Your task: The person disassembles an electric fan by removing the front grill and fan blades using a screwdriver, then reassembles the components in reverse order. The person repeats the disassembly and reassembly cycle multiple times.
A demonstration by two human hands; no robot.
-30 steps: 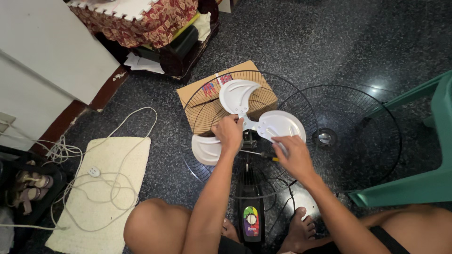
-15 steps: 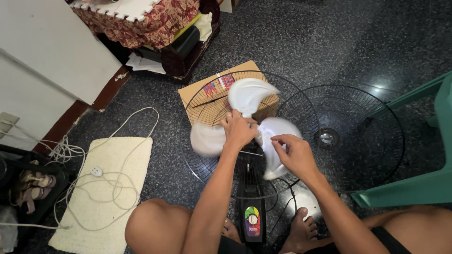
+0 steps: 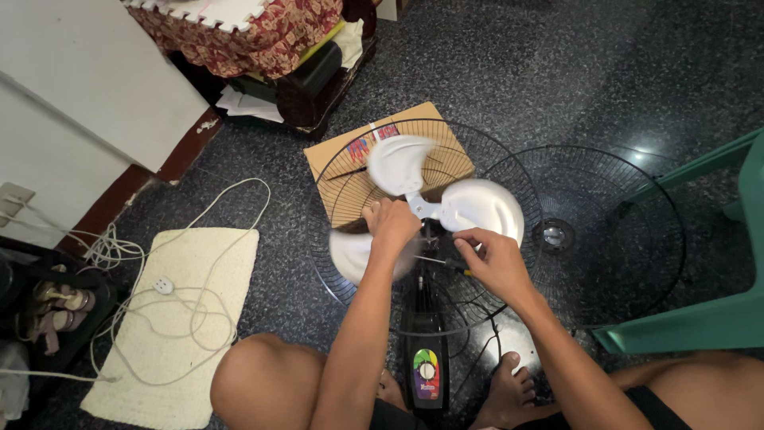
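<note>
Item: white three-bladed fan blade (image 3: 430, 203), lying over the rear wire guard (image 3: 334, 199) on the dark speckled floor (image 3: 557, 72), part-blurred. I log my left hand (image 3: 391, 227) at the hub, fingers curled down over the near side of the blade, one lobe showing under and past my wrist; they look closed on the hub area, though the contact itself is hidden by the back of the hand. My right hand (image 3: 492, 259) sits just right of the hub, below the right lobe, fingers pinched together on a thin screwdriver-like tool (image 3: 442, 261) with a yellow bit at the grip; its tip points toward the centre, under the left hand. Adjacent: second wire guard (image 3: 621, 231) lying flat to the right, overlapping the first; flat cardboard piece (image 3: 382, 139) beneath the blade; black fan stand with coloured control dial (image 3: 426, 374) between my knees; cream mat (image 3: 183, 318) with white cable at left; green plastic chair (image 3: 716, 318) at right.
</note>
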